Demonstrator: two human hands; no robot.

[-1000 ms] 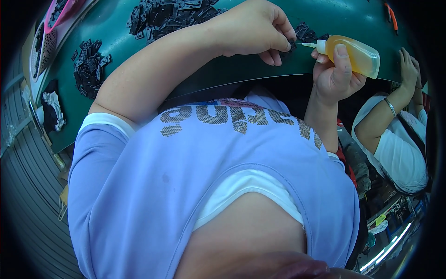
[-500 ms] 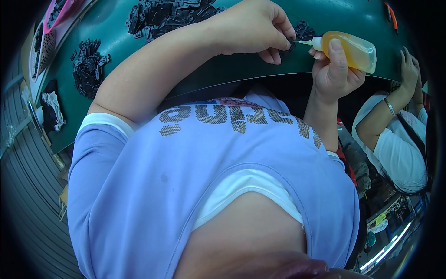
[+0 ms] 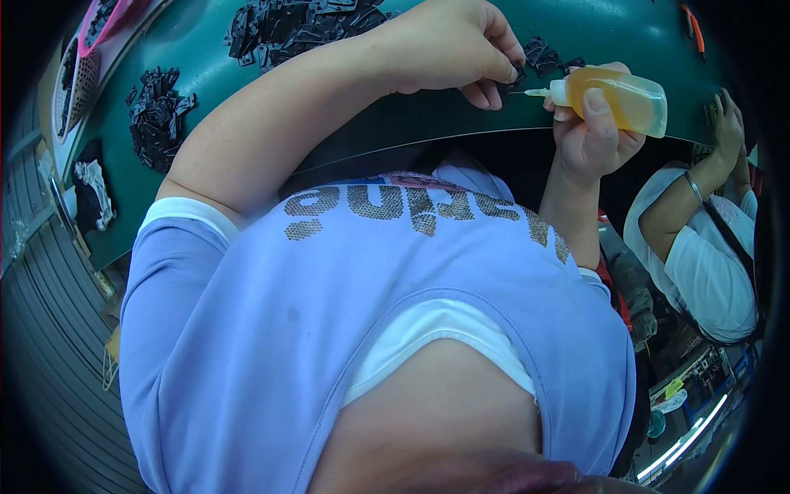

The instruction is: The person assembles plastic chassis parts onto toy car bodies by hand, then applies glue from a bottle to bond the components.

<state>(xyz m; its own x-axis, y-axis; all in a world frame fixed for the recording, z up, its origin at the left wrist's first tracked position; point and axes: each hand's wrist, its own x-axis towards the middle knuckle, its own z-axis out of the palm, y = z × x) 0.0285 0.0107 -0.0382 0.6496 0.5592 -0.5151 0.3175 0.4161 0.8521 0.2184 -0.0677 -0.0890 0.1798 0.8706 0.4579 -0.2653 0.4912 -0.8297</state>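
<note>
My left hand (image 3: 461, 49) pinches a small black plastic part (image 3: 516, 76) between thumb and fingertips, above the green tabletop. In my right hand (image 3: 597, 136) lies a soft squeeze bottle (image 3: 617, 99) of amber liquid, tilted on its side. Its white cap and thin needle tip (image 3: 527, 92) point left, a little below the black part and apart from it as far as I can see. Just beyond the fingertips sits a small cluster of black parts (image 3: 543, 58).
A large heap of black parts (image 3: 296, 33) and a smaller heap (image 3: 156, 119) lie on the green table (image 3: 206, 58). Baskets (image 3: 78, 86) stand at the far left, near a dark cloth (image 3: 92, 189). An orange-handled tool (image 3: 696, 34) lies far right, near another person's hands (image 3: 726, 128).
The bottle's needle tip has dropped toward me and left, away from the black part. My left hand stays nearly in place, still pinching the part.
</note>
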